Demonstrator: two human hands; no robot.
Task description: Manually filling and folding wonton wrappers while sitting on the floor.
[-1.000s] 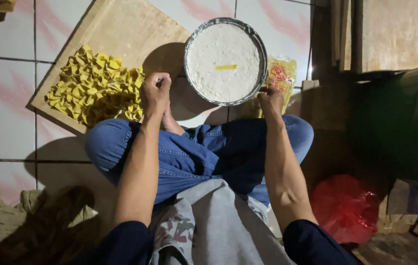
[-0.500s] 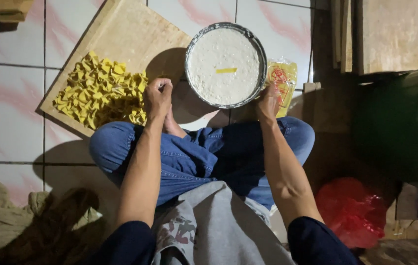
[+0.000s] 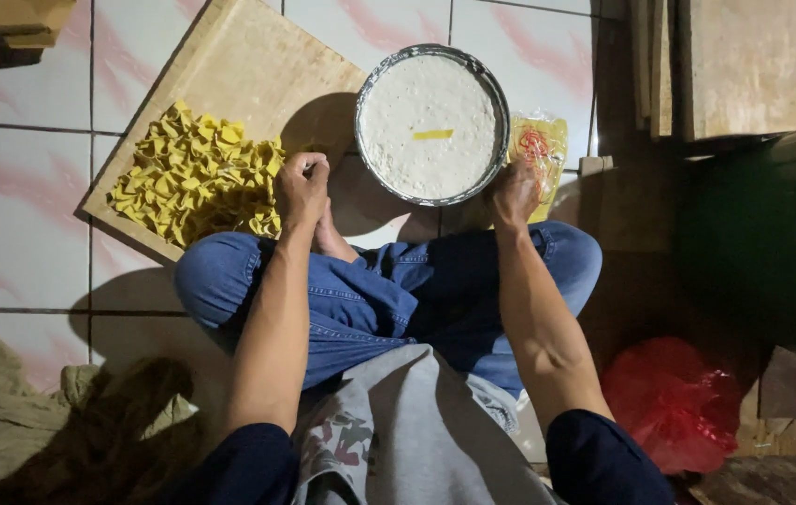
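1. The person sits cross-legged on a tiled floor, in blue jeans, with both bare forearms stretched forward over the knees.
2. The left hand is curled with its fingers drawn together into a loose fist; whether a small piece is pinched inside it cannot be told. It hovers at the near edge of the wooden board, just beside the heap of yellow folded pieces.
3. The yellow pieces lie in a dense pile on the left part of the board, which rests tilted at an angle on the floor tiles.
4. The right hand rests with its fingers spread and pointing down, at the near right rim of the round metal pan. It lies over the lower edge of a yellow plastic packet; whether it grips the packet or the pan cannot be told.
5. The pan stands on the floor between the two hands, partly over the right corner of the board. It is filled with white flour, and one small yellow strip lies on top near the middle.
6. The packet lies just right of the pan, touching its rim.
7. A red plastic bag sits on the floor by the person's right side.
8. A crumpled beige cloth lies at the left side.
9. Wooden planks stand beyond the packet.
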